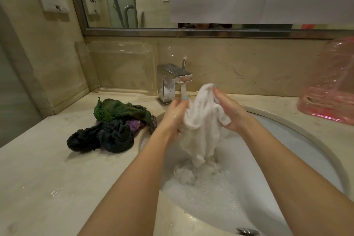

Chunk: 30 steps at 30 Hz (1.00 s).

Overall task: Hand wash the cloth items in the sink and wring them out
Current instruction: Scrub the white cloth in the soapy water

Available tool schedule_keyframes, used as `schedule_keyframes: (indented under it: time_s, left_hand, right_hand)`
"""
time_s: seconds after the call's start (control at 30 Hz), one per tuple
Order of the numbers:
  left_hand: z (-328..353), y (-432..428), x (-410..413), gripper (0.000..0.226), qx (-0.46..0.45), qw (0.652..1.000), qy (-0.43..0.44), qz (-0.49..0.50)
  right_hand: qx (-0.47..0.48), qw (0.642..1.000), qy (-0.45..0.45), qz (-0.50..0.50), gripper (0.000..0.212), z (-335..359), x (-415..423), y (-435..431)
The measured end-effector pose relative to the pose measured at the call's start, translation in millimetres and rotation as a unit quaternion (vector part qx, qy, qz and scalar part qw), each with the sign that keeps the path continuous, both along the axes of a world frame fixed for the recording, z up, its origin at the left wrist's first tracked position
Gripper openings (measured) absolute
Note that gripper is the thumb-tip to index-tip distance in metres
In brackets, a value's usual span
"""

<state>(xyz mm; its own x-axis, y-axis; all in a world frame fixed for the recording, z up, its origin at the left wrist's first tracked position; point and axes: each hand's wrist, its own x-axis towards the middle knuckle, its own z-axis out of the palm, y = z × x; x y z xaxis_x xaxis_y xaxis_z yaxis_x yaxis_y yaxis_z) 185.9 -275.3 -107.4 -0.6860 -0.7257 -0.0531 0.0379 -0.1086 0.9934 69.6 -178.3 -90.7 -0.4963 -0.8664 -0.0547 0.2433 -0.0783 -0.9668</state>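
Right of the pile (pixel 115 120), our left hand (pixel 175 115) and right hand (pixel 228 109) each grip a fold of the cloth (pixel 201 126) above the sudsy sink (pixel 272 149), so we should rub fold against fold firmly, tail kept in the water.

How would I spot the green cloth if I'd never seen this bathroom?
Start at the chrome tap and look left along the counter. The green cloth lies farthest back, the only green one, behind the black cloth and purple cloth.
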Motion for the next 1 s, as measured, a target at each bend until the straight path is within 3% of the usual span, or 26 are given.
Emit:
schedule_keyframes:
  time_s: [0.13, 0.27, 0.47, 0.63, 0.77, 0.87, 1.0]
  left_hand:
    - [-2, 7, -12, 0.011, -0.013, 0.996, 0.023, 0.09]
    - [-1, -6, -11, 0.019, 0.075, 0.982, 0.032, 0.171]
    - [0, 29, -12, 0.029, -0.054, 0.99, 0.026, 0.126]
    - [4, 18, -14, 0.028, -0.125, 0.977, -0.018, 0.174]
    - [-1, -8, -3, 0.018, -0.063, 0.963, -0.042, 0.258]
    - [-3, -2, -4, 0.027, -0.044, 0.972, 0.002, 0.229]
    - [4, 26, -14, 0.033, -0.102, 0.985, 0.022, 0.139]
  right_hand:
    - [0.042, 0.977, 0.177, -0.107, 0.044, -9, 29, -25]
    - [0.085, 0.943, 0.313, -0.079, 0.03, -12, 50, -41]
    - [0.127, 0.929, 0.22, -0.269, 0.03, -15, 30, -46]
    - [0.069, 0.939, 0.23, -0.245, 0.036, -12, 45, -47]
    - [0.032, 0.933, 0.324, -0.156, 0.046, -13, 74, -48]
    - [0.077, 0.919, 0.334, -0.193, 0.046, -5, 68, -56]
    - [0.123, 0.922, 0.247, -0.27, 0.044, -12, 31, -44]
